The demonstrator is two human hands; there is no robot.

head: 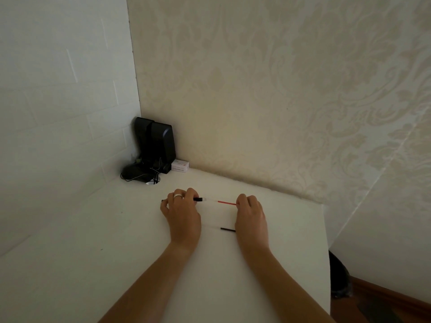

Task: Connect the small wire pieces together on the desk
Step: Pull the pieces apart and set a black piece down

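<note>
On the white desk (93, 264) my left hand (180, 213), with a ring on one finger, grips a black wire piece (198, 199) whose pale stripped tip points right. My right hand (250, 213) pinches the right end of a red wire piece (226, 202), whose left end points at the black one. A small gap separates the two tips, which are close to the desk surface. A second short black wire piece (227, 229) lies on the desk below them, its right end hidden under my right hand.
Black speakers (156, 143) with tangled cables and a small white box (180, 165) stand in the far corner against the walls. The desk's right edge (326, 252) drops off beside my right arm, with a dark bin (339, 276) and wooden floor below.
</note>
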